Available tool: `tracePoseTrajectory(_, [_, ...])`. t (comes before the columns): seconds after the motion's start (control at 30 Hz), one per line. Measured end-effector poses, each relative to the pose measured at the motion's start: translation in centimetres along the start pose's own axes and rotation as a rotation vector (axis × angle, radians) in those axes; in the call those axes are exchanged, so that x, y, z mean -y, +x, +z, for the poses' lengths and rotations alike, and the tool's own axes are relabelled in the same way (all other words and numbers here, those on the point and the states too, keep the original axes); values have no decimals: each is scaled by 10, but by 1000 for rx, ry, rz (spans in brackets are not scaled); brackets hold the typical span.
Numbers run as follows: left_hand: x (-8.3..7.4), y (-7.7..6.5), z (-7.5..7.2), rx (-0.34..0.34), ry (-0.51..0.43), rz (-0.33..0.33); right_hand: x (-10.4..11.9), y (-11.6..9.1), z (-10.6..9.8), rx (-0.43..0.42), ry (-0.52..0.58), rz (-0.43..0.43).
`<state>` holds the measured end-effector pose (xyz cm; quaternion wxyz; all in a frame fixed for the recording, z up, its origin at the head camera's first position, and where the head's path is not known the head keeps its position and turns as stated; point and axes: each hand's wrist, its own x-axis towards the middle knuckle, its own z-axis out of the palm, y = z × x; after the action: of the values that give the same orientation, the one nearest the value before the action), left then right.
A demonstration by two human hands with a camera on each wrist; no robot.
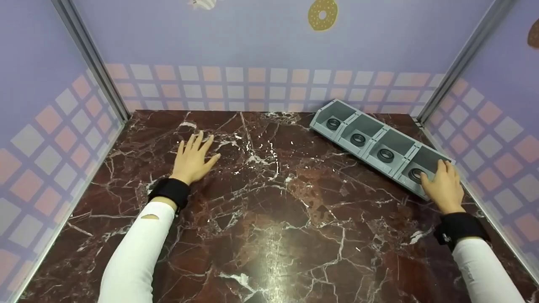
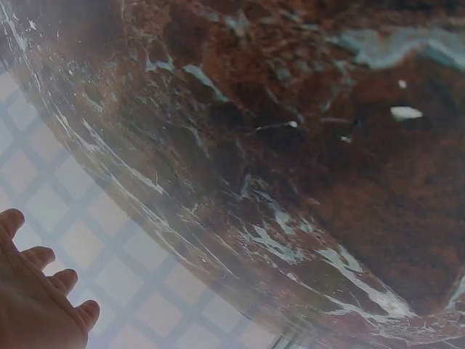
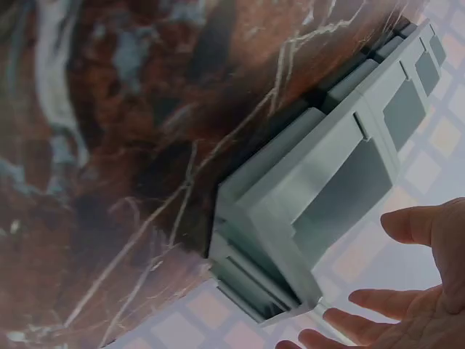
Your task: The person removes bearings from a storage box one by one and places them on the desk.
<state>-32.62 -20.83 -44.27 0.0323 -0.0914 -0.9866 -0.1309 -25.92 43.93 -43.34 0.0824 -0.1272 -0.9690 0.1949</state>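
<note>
A grey row of joined open bins (image 1: pixel 363 155) lies at a slant on the right of the marble-patterned table. In each compartment sits a black ring. My right hand (image 1: pixel 446 189) hovers at the near end, its thumb overlapping the nearest ring (image 1: pixel 412 175) in the head view. The right wrist view shows that hand (image 3: pixel 425 294) with fingers spread beside the bins (image 3: pixel 320 171), nothing between them. On the left, my left hand (image 1: pixel 191 162) reaches over the tabletop, palm down, fingers straight and apart. Its fingertips also appear in the left wrist view (image 2: pixel 43 291), holding nothing.
The dark red table (image 1: pixel 261 202) with white veins spans the space between both arms. White specks (image 1: pixel 271 149) dot its middle. Purple walls with a tile pattern (image 1: pixel 257 82) enclose it at the back and sides, with metal posts (image 1: pixel 90 54) in the corners.
</note>
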Motion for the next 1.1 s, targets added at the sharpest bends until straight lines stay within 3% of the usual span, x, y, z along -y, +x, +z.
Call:
tracePoseTrajectory(0.77, [-8,-6,13,17,32,60,-24,-5,8,57,88,172])
tracePoseTrajectory(1.1, [-13,-11,18,32,33,83,-38,-6,15,68,120,155])
